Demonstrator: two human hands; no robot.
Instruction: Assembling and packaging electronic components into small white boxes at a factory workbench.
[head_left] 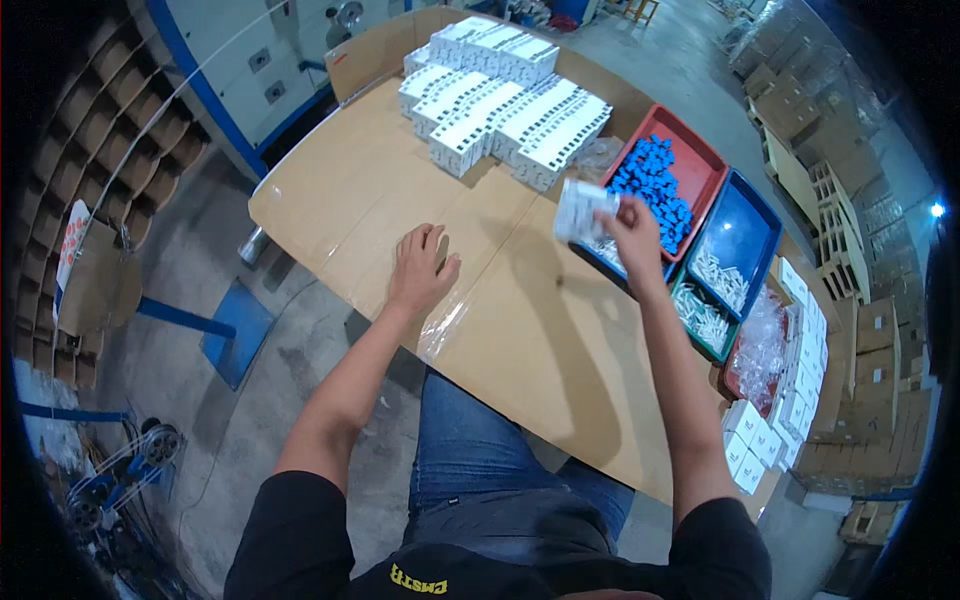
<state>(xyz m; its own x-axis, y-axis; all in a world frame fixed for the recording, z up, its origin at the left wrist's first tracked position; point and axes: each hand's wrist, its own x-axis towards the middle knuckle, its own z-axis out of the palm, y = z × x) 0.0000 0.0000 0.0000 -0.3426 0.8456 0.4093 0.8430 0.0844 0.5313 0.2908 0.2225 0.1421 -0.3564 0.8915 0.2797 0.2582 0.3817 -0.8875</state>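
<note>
My right hand (pixel 636 236) pinches one edge of a flat white printed packet (pixel 578 210), a little above the front of the trays. Whether it is a paper leaflet or a small bag I cannot tell. Next to it stands a red tray (pixel 708 150) that holds many small blue pieces (pixel 655 180). Part of a blue tray shows beneath the packet and hand. My left hand (pixel 418 268) lies on the cardboard-covered table (pixel 480 300) near its front edge, fingers apart and nothing in them.
Stacked white boxes (pixel 500 110) stand at the table's back. To the right are a blue tray (pixel 757 215) and a green tray (pixel 722 350) with white sticks, a tray of clear plastic bags (pixel 760 350), and more white boxes (pixel 745 440). A blue-legged stand (pixel 185 318) is at left.
</note>
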